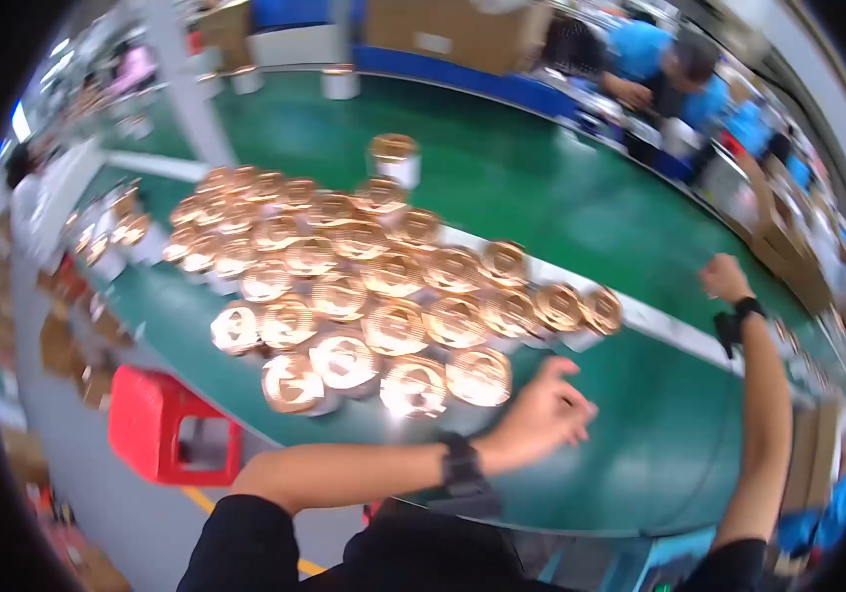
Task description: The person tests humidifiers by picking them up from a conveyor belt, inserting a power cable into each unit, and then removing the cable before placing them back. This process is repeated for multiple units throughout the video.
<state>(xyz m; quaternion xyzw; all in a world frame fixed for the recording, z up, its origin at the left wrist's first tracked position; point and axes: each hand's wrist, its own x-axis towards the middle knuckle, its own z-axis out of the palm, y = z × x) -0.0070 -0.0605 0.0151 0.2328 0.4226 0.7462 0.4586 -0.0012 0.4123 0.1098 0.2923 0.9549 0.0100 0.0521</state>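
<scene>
Along the left and middle part of the green worktop (630,474), many copper-topped cylinders (393,326) stand close together, between its near edge and the white strip (660,331) at its far edge. They are upright, perhaps so that the ringed tops do not rub, and packed tightly, probably for saving room. Just right of the nearest ones is the left hand (536,414), its fingers apart and loosely bent; I see nothing held in it. The right hand (727,278) reaches past the strip; its fingers look curled, but because of blur I cannot tell whether they pinch something. Beyond the strip, one separate cylinder (395,163) stands on the green surface (561,197). Near the worktop's left near edge, a red stool (142,424) is on the floor. Farther, a co-worker in blue (635,44) leans forward.
</scene>
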